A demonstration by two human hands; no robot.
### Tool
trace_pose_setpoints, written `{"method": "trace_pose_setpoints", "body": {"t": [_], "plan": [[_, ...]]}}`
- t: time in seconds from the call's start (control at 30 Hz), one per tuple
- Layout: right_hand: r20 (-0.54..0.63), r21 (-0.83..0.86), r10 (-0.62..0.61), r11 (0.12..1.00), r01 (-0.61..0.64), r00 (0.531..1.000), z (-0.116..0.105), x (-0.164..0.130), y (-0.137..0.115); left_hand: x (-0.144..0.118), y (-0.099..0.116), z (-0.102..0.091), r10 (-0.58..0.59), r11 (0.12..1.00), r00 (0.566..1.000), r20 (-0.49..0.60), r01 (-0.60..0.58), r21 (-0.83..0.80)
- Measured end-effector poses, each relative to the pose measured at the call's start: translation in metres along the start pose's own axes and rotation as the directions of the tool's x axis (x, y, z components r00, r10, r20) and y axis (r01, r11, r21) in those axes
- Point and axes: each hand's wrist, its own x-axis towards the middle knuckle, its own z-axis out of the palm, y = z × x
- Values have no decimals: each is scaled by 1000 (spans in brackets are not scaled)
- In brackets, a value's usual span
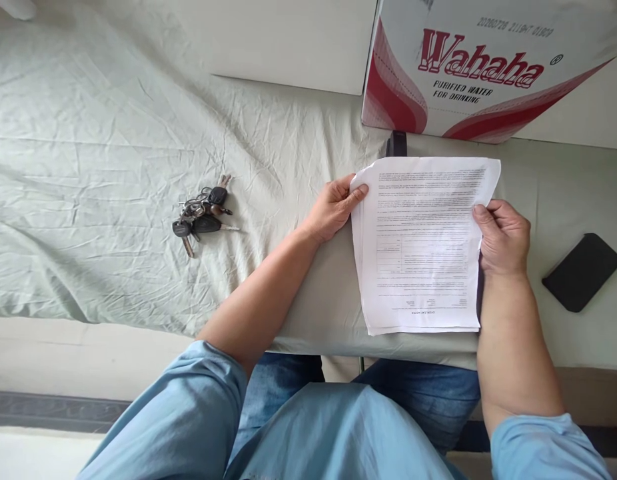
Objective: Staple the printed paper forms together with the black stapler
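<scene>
With the left hand (333,210) pinching the far-left corner and the right hand (503,239) clamped on the right edge, the stack of printed sheets (421,247) on the sheet-covered bed (113,153) seems best squared by keeping both grips even.

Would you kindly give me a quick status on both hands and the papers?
Left hand and right hand grip the paper stack by its sides. Stack over the sheet-covered surface. Keys left, black phone right, both apart.
</scene>
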Motion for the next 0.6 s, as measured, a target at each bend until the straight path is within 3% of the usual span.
{"method": "trace_pose_setpoints", "body": {"t": [0.07, 0.3, 0.47, 0.6], "plan": [[-64, -21, -21, 1000, 20, 998, 2, 2, 2, 1, -2, -1, -15, 999, 999, 47, 17, -28], [-215, -11, -32, 999, 30, 976, -7, 13, 9, 2, -3, -1, -46, 996, 998, 42, 49, -81], [-82, -62, -22, 998, 17, 996, -8, 9, 2, 0, 0, 2, -34, 998, 999, -12, 34, -54], [4, -60, -6, 998, 6, 1000, -1, 0, -1, -3, 4, 1, -21, 999, 998, 66, 23, -22]]}}
